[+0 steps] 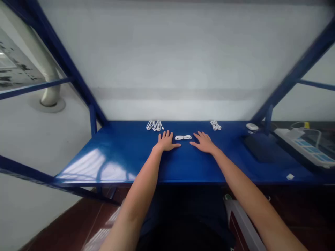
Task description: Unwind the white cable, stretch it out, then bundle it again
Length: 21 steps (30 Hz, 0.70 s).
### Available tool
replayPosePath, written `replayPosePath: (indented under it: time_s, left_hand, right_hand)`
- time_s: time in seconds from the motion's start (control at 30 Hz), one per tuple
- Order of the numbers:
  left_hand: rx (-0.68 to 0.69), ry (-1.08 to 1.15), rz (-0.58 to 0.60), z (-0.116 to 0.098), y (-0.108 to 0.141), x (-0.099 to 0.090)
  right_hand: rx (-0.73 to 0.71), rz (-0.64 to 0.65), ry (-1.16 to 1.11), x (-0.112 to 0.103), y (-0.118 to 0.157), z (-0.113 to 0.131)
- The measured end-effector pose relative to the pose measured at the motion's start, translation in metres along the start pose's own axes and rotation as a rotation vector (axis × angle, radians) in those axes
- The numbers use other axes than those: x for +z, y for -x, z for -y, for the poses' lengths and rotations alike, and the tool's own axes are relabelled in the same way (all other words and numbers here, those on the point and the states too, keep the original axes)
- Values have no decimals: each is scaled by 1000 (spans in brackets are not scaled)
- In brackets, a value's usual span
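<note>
A bundled white cable [183,137] lies on the blue tabletop [125,153] between my two hands. My left hand [166,142] rests flat to its left with the fingers spread, holding nothing. On the other side my right hand [203,142] also lies on the surface, fingers apart. Neither hand grips the bundle; whether a fingertip touches it I cannot tell. Beyond my left hand lie coiled white cables [155,125], loosely looped side by side. Another white cable bundle [215,125] sits near the back edge, past my right hand.
At the back right is a rounded white object [252,127]. A dark flat object [256,148] lies in front of it. Further right stands a white power strip [309,148] with cords. A small white piece [290,176] is near the front edge. Blue metal posts [93,120] frame the table.
</note>
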State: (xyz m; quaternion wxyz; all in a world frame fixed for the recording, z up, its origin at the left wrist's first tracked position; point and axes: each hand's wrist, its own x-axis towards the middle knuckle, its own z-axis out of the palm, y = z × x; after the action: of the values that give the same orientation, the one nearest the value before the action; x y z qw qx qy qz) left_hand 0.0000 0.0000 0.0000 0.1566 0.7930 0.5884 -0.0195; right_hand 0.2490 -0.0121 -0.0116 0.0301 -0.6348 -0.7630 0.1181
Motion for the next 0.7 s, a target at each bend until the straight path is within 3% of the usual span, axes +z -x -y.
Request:
replayPosePath:
  time_s: [0.27,0.4,0.5,0.6,0.7]
  left_hand:
    - [-9,7,8,-3,3,-3]
    - [-11,14,2,-3,1,-1]
    - [-5,13,-9,-2,0,0]
    - [1,3,-15,-1,-1,2]
    - [1,-2,-17,-1,-1,2]
  right_hand:
    - [0,-17,14,3,-1,-1]
    - [-48,-100,-10,10,-4,6]
    - [-208,-195,-36,14,-7,19]
    - [-428,-198,-48,17,-10,32]
    - [-495,-228,-91,17,-12,37]
